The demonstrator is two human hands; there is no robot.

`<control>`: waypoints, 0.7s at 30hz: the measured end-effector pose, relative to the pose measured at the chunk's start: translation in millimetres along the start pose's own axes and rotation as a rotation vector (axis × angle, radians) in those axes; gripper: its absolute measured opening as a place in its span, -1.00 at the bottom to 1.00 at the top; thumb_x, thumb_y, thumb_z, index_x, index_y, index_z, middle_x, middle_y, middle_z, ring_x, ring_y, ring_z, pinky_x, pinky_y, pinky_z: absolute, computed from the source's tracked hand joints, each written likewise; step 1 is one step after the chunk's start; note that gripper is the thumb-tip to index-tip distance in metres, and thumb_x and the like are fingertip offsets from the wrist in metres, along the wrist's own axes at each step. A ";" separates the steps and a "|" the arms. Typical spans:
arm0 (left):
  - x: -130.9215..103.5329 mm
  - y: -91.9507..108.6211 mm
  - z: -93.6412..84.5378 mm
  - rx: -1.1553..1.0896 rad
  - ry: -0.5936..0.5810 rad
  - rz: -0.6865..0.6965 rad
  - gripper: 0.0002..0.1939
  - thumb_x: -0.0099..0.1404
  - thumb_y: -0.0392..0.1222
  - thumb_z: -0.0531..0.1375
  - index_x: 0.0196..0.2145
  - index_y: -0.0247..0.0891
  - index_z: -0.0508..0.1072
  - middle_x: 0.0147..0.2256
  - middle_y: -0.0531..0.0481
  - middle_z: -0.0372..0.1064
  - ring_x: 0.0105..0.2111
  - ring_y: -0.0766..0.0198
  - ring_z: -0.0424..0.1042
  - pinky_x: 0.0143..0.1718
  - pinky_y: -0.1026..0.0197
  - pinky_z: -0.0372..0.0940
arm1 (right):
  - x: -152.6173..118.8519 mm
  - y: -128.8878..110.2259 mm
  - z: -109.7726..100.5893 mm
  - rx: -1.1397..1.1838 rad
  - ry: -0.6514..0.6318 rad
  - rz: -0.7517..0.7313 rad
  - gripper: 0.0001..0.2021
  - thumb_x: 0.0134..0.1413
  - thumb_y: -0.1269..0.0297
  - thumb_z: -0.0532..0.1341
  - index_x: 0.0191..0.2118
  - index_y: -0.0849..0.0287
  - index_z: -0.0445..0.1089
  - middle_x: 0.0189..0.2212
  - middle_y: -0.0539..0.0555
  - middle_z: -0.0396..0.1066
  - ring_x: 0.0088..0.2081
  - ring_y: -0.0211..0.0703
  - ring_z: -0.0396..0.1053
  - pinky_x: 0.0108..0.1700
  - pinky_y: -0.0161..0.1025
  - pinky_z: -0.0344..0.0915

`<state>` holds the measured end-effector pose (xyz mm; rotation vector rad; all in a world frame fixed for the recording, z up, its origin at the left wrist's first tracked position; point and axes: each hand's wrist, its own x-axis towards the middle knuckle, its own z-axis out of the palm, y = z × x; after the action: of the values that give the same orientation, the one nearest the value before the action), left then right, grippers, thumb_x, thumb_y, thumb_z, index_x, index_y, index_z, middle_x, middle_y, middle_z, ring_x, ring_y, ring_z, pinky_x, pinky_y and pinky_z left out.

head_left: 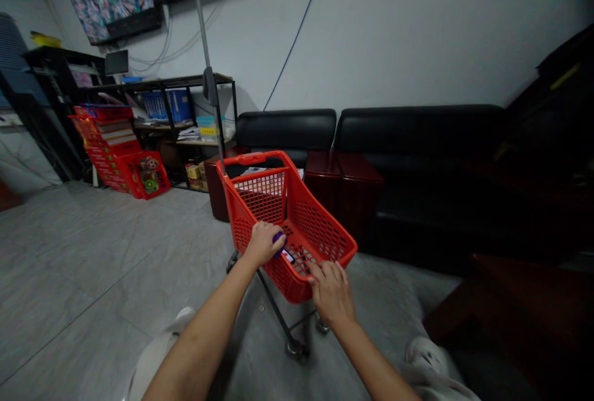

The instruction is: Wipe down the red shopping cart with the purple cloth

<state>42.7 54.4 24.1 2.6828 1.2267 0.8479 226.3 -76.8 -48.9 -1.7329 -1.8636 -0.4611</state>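
A small red shopping cart [320, 224] with a mesh basket stands in front of me on dark wheeled legs. My left hand [264, 243] is over the basket's near side, its fingers wrapped round a purple object [279, 244]. Just beside that hand, a small item with a white and pink face [288, 256] shows inside the basket. My right hand [330, 289] rests on the rim at the basket's front end, fingers spread, with nothing visible in it.
A grey pole [204, 30] rises at the cart's handle end. Behind stand black sofas [417, 141] with dark red wooden arms. Red boxes [111, 153] and a shelf [162, 84] are at the left. A dark red wooden piece [510, 302] is at the right.
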 end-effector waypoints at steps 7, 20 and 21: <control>-34.8 28.5 15.5 -0.019 0.069 0.022 -0.80 0.36 -0.05 0.10 -0.18 -0.13 0.46 -0.22 -0.01 0.41 -0.08 0.17 0.27 0.16 0.00 0.02 | 7.6 -29.4 0.9 -0.037 -0.017 0.067 -0.68 0.28 0.22 0.05 0.02 0.16 0.44 -0.17 0.18 0.40 -0.04 -0.01 0.27 0.25 -0.01 0.04; -25.3 3.5 11.6 -0.039 0.044 -0.008 -0.80 0.36 -0.06 0.10 -0.21 -0.14 0.49 -0.26 -0.01 0.42 -0.11 0.17 0.30 0.12 0.01 0.07 | 43.8 18.0 11.4 -0.077 -0.146 -0.021 -0.63 0.33 0.16 0.00 0.06 0.14 0.41 -0.14 0.15 0.42 -0.06 -0.03 0.25 0.16 -0.07 0.07; -27.7 8.6 14.1 -0.012 0.054 -0.024 -0.80 0.36 -0.06 0.10 -0.22 -0.14 0.48 -0.26 -0.01 0.42 -0.10 0.16 0.29 0.13 0.00 0.07 | 45.1 13.4 10.9 -0.092 -0.149 -0.011 -0.64 0.32 0.16 0.01 0.06 0.14 0.41 -0.15 0.16 0.42 -0.08 -0.03 0.25 0.15 -0.07 0.08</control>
<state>41.1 30.8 2.1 2.6467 1.2576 0.9279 237.0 -32.8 -32.0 -1.8633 -1.9845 -0.4398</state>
